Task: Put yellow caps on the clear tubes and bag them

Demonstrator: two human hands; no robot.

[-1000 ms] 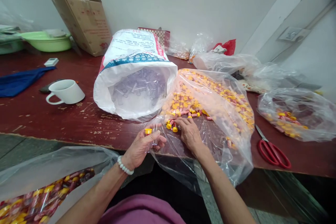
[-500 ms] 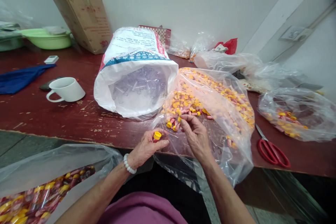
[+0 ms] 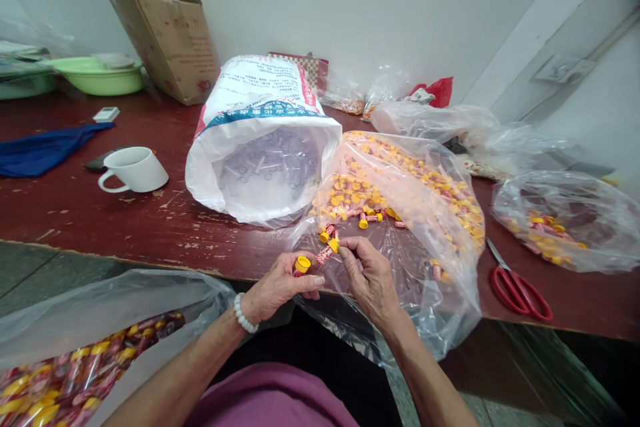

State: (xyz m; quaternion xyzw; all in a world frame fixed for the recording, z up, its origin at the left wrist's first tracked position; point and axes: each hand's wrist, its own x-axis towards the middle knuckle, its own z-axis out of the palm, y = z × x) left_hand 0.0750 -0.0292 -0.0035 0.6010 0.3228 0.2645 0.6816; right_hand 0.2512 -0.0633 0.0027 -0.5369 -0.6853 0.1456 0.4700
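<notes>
My left hand (image 3: pixel 275 287), with a bead bracelet at the wrist, is closed around a small tube with a yellow cap (image 3: pixel 302 265), cap upward. Between thumb and finger, my right hand (image 3: pixel 373 280) pinches a red-and-white patterned tube (image 3: pixel 327 252) by its yellow cap end. That tube tilts, its lower end close to the left fingertips. Just beyond lies a clear plastic bag (image 3: pixel 400 253), spread open, with many similar tubes (image 3: pixel 357 190) heaped in it. A white woven sack (image 3: pixel 265 90) opens toward me and holds clear empty tubes (image 3: pixel 273 163).
At lower left, a large plastic bag (image 3: pixel 200 287) holds more yellow-capped tubes. A white mug (image 3: pixel 135 170) stands left on the dark red table (image 3: pixel 100 227). Red-handled scissors (image 3: pixel 517 290) lie near the right edge, beside another clear bag (image 3: pixel 600 227). A cardboard box (image 3: pixel 175 47) stands behind.
My right hand has drawn a patterned tube from the near edge of the heap toward my left hand. My left hand still holds its tube. The view has shifted slightly.
</notes>
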